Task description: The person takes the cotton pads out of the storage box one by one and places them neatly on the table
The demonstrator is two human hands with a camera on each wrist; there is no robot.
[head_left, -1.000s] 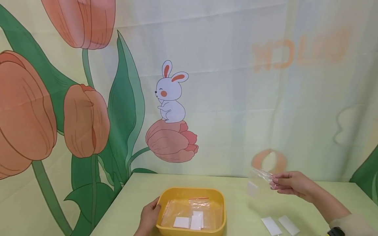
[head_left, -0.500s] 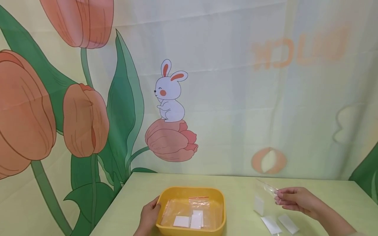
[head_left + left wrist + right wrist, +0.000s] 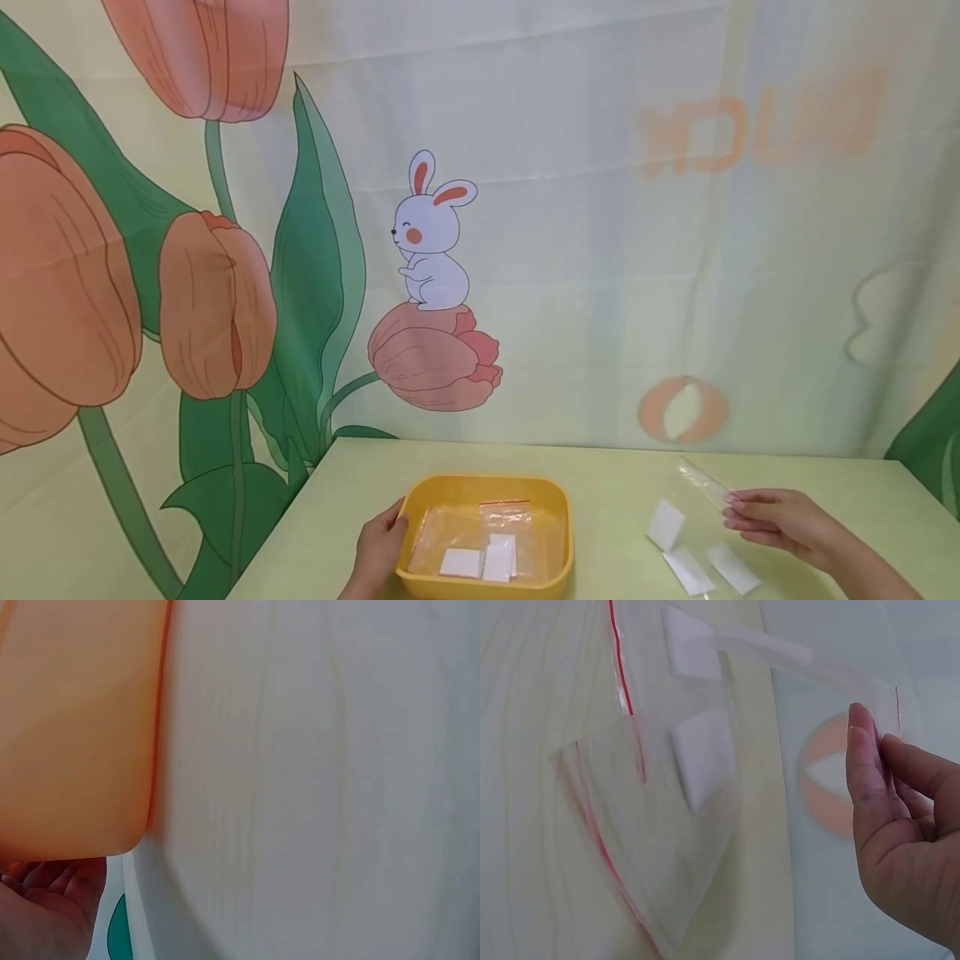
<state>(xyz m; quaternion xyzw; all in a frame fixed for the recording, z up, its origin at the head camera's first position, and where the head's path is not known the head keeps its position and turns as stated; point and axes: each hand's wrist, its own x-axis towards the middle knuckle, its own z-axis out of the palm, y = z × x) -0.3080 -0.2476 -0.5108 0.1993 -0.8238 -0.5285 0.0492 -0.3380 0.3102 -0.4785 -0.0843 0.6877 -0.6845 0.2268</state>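
My left hand grips the left side of a yellow plastic box. In the left wrist view the box wall fills the upper left, with curled fingers at its lower corner. Inside the box lie clear zip bags with white cards. Over the table's right side, my right hand pinches a clear zip bag by its edge. A white card hangs tilted at the bag's lower end. In the right wrist view, thumb and fingers meet on the film.
Below the held bag, two more zip bags with red seals and white cards lie on the pale table. A printed curtain with tulips and a rabbit hangs behind the table.
My right hand has come down and slightly right with the zip bag, bringing its white card close over the bags on the table. The left hand and the box have stayed put.
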